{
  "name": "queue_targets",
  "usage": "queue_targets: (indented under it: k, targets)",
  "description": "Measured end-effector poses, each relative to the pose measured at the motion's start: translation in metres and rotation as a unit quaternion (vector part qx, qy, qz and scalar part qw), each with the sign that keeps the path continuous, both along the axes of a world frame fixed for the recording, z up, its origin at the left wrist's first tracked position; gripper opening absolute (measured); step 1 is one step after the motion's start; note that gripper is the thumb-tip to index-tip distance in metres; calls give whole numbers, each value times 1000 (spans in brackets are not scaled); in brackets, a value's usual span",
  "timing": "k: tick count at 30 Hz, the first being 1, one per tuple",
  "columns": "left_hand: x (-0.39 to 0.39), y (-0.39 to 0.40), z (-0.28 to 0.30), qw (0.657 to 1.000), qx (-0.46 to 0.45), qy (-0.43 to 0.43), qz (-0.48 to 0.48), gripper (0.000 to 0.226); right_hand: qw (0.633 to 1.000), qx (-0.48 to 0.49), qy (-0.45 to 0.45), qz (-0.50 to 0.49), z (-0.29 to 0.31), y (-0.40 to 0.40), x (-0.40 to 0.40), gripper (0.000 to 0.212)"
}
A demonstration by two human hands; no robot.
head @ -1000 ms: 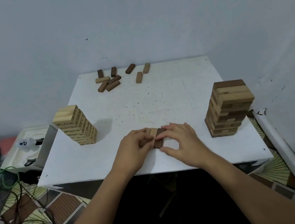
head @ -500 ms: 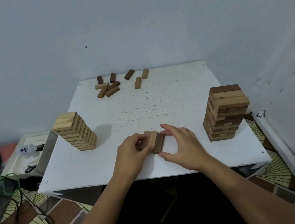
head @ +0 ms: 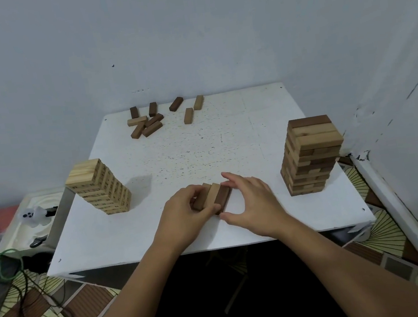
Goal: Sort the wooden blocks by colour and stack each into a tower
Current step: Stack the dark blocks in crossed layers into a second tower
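Left hand curled round left side of row of three blocks lying side by side on white surface. Right hand spread, thumb and fingertips at dark block on row's right. Light tower left of hands, mixed-brown tower right. Loose blocks far beyond hands, near wall.

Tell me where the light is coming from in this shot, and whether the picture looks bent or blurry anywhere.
Head view: the pale block tower throws a soft shadow to its right on the white table, so the light comes from the left; no glare; wide-angle lens bows the table edges and the wall corner; the three blocks between the left hand and right hand look sharp.
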State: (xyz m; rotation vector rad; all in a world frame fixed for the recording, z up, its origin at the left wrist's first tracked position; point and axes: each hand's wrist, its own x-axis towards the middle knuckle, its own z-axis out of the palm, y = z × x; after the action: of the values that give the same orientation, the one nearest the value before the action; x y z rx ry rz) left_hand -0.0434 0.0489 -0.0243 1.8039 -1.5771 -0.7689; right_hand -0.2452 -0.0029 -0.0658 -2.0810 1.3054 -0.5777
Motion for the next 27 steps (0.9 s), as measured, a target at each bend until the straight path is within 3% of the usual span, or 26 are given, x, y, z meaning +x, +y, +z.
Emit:
queue_targets:
  k: [8,21,27]
  targets:
    - [-1,-12,5,998,36,-39,-15,68,1000,20,-12,-4,3,0,1,93]
    - [15,-29,14,982,77,-85,-147,87,999,15,-38,-4,1,0,-3,76]
    - [34,-12,-2,991,75,-94,-62,97,999,13,-39,-13,1,0,-2,76]
